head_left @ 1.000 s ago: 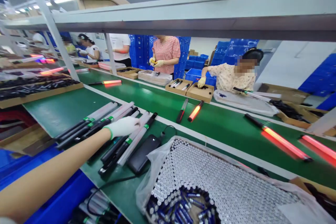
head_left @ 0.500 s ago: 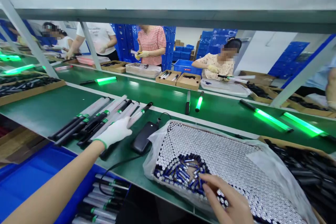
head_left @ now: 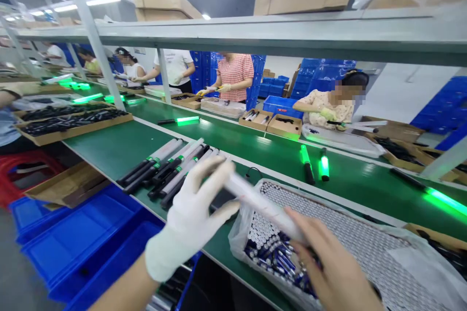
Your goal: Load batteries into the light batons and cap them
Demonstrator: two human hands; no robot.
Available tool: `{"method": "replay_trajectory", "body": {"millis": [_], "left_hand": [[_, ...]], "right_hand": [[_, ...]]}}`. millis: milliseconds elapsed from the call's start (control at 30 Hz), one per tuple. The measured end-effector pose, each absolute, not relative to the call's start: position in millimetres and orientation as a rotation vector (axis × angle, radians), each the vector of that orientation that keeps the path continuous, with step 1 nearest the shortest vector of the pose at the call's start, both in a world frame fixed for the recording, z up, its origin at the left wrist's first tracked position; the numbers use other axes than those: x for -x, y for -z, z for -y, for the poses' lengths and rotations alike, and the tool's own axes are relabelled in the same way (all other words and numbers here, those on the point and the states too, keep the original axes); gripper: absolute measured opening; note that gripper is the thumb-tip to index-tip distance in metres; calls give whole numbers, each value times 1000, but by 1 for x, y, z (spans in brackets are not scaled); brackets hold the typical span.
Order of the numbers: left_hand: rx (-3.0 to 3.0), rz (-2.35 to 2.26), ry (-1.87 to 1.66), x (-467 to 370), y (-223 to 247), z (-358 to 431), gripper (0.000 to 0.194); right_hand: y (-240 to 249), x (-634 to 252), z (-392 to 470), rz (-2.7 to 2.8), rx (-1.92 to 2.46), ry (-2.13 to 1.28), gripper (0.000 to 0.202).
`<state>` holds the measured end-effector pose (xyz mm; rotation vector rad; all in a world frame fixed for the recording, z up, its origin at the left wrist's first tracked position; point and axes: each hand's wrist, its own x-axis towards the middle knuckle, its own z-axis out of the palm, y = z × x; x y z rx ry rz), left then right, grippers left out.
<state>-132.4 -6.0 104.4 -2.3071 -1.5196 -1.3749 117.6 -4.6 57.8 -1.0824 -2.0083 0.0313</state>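
My right hand [head_left: 333, 257], bare, is closed around the lower part of a light stick [head_left: 262, 201] with a pale, translucent tube. The stick slants up to the left, slightly blurred. At its upper end is my left hand [head_left: 193, 214] in a white glove, thumb and fingers apart, fingertips by the tube's tip; whether they touch it is unclear. Beneath the right hand lies a plastic-lined tray of batteries [head_left: 350, 226], most packed upright, with loose blue ones [head_left: 280, 257] in the near-left part. Several unlit light sticks [head_left: 168, 167] rest on the bench behind the gloved hand.
Lit green sticks [head_left: 188, 120] lie on the green belt [head_left: 233, 138] beyond the bench. A carton of black parts [head_left: 73, 124] is at left, blue bins [head_left: 83, 238] below. A metal shelf [head_left: 255, 39] crosses overhead. Co-workers sit and stand across the belt; another person's arm shows far left.
The left hand has moved from the row of sticks toward the right hand. A stick is now in the right hand, which was at the loose batteries. The view has swung left and up.
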Motion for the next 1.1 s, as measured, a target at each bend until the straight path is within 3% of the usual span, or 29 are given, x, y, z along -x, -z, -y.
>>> {"method": "replay_trajectory", "body": {"millis": [67, 100, 167, 233, 400, 500, 600, 667, 767, 967, 1100], "left_hand": [[2348, 1668, 1658, 117, -87, 8, 80], [2554, 1665, 1611, 112, -79, 5, 79], [2819, 1667, 1268, 113, -69, -11, 56], [2560, 1876, 932, 139, -63, -42, 32], [2105, 2294, 568, 268, -52, -124, 21], [2067, 2378, 366, 317, -42, -143, 29], [2119, 2409, 297, 328, -33, -151, 38], [2178, 2414, 327, 327, -30, -155, 43], [2235, 2416, 462, 329, -29, -159, 47], [2161, 2439, 981, 355, -47, -146, 45], [2111, 2553, 1449, 370, -56, -124, 59]], "right_hand": [[-72, -122, -7, 1755, 1136, -268, 41], [-78, -122, -11, 1629, 1138, -410, 42], [-87, -119, -19, 1421, 1113, -676, 47], [-89, -114, -24, 1310, 1111, -855, 49], [-80, -92, -56, 1132, 1121, -1082, 53], [-72, -56, -105, 1111, 1058, -1190, 55], [-57, -3, -159, 1352, 1269, -1113, 73], [-43, 30, -186, 1470, 1373, -1072, 87], [-22, 61, -209, 1664, 1506, -978, 88], [-7, 79, -233, 2173, 1559, -569, 50], [-15, 124, -238, 2647, 1082, -406, 30]]}}
